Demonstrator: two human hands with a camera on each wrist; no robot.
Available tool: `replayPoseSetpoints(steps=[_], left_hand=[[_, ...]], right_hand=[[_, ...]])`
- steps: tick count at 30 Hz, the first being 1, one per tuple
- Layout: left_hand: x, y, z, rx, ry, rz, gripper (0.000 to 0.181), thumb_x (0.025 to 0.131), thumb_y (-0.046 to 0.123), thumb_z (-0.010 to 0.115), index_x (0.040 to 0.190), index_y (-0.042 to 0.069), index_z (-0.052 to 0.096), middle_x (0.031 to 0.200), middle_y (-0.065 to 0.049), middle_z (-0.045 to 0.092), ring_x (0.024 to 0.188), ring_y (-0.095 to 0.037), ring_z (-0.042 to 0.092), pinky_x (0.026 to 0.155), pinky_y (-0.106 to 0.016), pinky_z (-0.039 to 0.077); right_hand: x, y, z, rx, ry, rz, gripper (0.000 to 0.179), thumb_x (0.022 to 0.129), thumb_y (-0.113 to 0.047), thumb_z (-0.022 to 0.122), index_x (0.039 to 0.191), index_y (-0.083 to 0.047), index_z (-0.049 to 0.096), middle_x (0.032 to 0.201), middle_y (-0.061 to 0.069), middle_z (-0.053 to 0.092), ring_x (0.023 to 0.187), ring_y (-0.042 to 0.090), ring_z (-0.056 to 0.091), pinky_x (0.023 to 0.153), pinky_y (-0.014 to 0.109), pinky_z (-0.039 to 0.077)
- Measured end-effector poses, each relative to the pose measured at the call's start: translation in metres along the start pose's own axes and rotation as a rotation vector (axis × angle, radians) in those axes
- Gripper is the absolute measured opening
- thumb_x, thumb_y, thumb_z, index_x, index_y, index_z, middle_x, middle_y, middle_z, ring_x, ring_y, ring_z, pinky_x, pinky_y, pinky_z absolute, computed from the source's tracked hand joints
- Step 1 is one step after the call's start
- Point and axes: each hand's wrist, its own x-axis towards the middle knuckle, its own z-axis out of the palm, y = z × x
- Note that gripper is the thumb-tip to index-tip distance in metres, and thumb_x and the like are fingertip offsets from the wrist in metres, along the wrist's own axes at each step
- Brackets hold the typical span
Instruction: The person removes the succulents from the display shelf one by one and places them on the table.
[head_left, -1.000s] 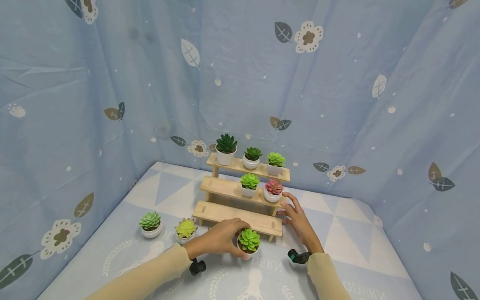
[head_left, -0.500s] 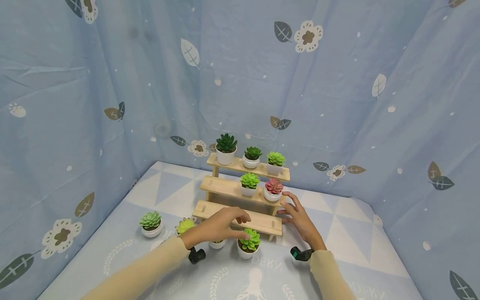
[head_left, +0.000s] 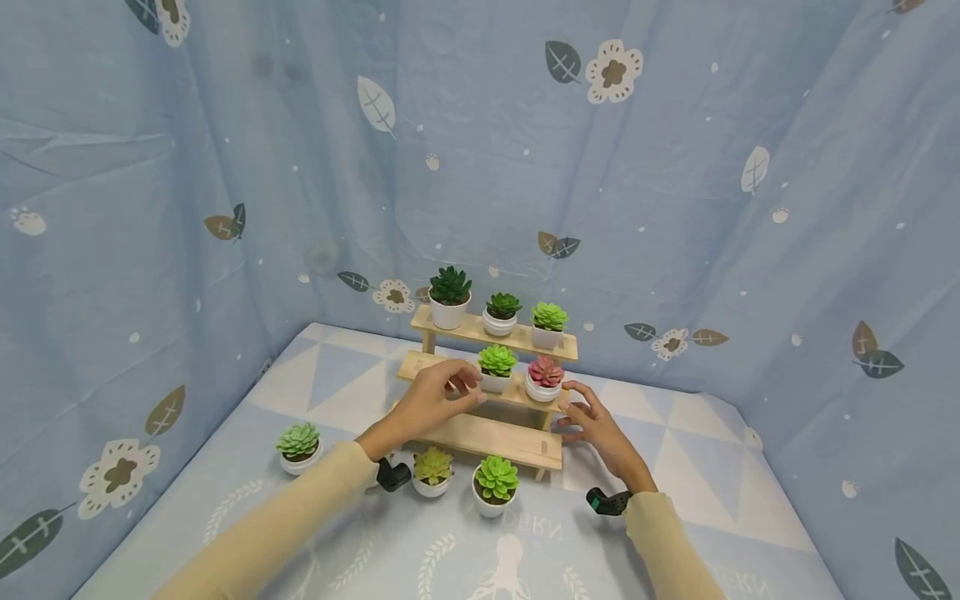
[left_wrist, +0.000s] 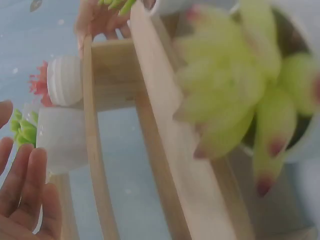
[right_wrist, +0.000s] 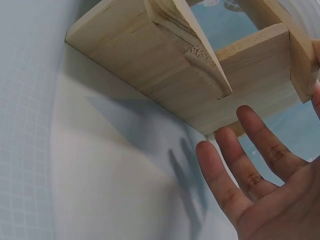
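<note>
My left hand (head_left: 435,400) hovers over the wooden tiered stand (head_left: 487,437), its fingers loosely bent and holding nothing. Closest to it is a bright green succulent (head_left: 497,362) in a white pot on the middle tier; the left wrist view shows the fingers (left_wrist: 37,175) beside that pot (left_wrist: 62,137). At the stand's right end, my right hand (head_left: 600,429) has its thumb and index finger by the middle tier's edge, near a red succulent (head_left: 545,372). Its other fingers (right_wrist: 272,150) are spread below in the right wrist view; contact at the frame's edge is partly cut off.
The top tier carries a dark green succulent (head_left: 448,300), a smaller green one (head_left: 499,315) and a light green one (head_left: 548,325). On the table before the stand are a yellow-green succulent (head_left: 431,475) and a bright green one (head_left: 492,490). Another pot (head_left: 298,450) stands left.
My left hand has let go of the bright green succulent in front of the stand and moved up and left to the middle tier. My right hand stays nearly in place.
</note>
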Motion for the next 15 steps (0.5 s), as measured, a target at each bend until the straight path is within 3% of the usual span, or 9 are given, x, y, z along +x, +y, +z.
replayPoseSetpoints(steps=[7,15], left_hand=[[0.012,-0.008,-0.004,-0.014,0.068,-0.051,0.043,0.09,0.021,0.083,0.125,0.004,0.064,0.11,-0.01,0.067,0.093,-0.023,0.067,0.08,-0.043,0.057],[0.023,-0.015,-0.003,-0.066,0.054,-0.135,0.054,0.09,0.029,0.083,0.135,0.008,0.06,0.121,-0.017,0.064,0.105,-0.024,0.062,0.084,-0.04,0.056]], right_hand=[[0.001,0.002,0.0,-0.02,0.012,-0.002,0.057,0.103,-0.047,0.062,0.152,-0.032,0.038,0.14,0.021,0.051,0.123,0.042,0.057,0.094,0.056,0.053],[0.001,0.0,0.001,-0.015,0.02,0.001,0.058,0.102,-0.048,0.063,0.151,-0.032,0.038,0.138,0.021,0.051,0.12,0.04,0.058,0.094,0.056,0.053]])
